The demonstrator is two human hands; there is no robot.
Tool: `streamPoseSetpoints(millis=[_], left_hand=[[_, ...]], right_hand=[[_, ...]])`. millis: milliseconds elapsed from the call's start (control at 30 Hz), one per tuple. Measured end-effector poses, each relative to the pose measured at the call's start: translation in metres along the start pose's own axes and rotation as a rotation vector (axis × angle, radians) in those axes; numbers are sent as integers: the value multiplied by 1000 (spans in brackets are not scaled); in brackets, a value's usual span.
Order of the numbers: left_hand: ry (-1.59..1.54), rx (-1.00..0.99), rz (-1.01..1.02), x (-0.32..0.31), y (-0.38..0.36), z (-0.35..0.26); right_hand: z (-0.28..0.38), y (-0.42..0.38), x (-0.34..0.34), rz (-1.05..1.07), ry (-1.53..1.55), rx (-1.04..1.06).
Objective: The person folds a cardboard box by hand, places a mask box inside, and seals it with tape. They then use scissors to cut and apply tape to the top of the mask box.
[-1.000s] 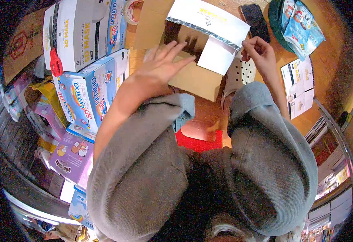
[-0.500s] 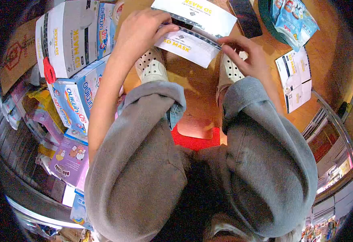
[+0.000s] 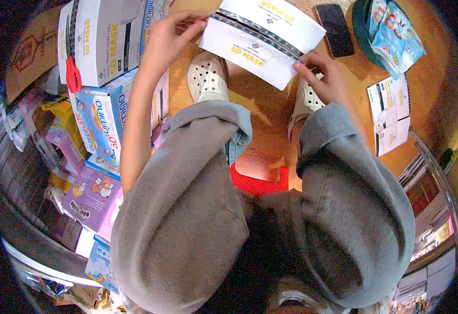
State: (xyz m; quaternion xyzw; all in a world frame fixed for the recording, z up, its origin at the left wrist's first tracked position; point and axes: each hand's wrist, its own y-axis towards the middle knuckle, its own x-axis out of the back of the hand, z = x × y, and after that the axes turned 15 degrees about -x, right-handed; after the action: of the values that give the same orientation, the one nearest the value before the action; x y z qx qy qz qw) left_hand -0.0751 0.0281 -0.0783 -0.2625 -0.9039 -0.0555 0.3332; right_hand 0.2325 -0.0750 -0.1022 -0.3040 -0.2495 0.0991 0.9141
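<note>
A white 5D MASK box with black patterned edging lies across both shoes' toes, its upper panel tilted away. My left hand pinches the box's upper left corner between thumb and fingers. At the right end, my right hand grips the corner by the dark edging, thumb and fingertips closed on it. Beneath the box is a wooden surface.
Stacked at the left are a white mask box with a red tie, a blue box and a purple box. Right: a phone, blue packets in a dark round container, and a flattened white box.
The edges of the two panels have come closer together. My left hand has moved from the middle of the edging to the left corner. The whole view has shifted slightly.
</note>
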Motion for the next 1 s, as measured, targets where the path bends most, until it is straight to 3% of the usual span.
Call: streamPoseSetpoints(millis=[133, 333, 433, 533, 567, 667, 767, 867, 1000], left_hand=[[-177, -7, -126, -8, 1, 6], [51, 5, -126, -8, 6, -3], [-68, 21, -223, -13, 5, 1], [18, -13, -234, -13, 5, -6], [52, -31, -248, -14, 5, -8], [163, -104, -282, -17, 4, -14], [273, -171, -294, -17, 3, -14], [329, -194, -277, -18, 2, -11], [403, -270, -276, -21, 1, -10]], right_hand=[[1, 3, 1, -35, -52, 108], [37, -5, 20, -16, -524, 89], [63, -6, 34, -62, -601, 194], [93, 7, 25, -230, -535, 315], [96, 18, 19, -284, -481, 492], [118, 44, -10, -117, -423, 557], [133, 60, -23, 16, -410, 489], [119, 81, -33, 31, -286, 590], [112, 85, -37, 37, -322, 472]])
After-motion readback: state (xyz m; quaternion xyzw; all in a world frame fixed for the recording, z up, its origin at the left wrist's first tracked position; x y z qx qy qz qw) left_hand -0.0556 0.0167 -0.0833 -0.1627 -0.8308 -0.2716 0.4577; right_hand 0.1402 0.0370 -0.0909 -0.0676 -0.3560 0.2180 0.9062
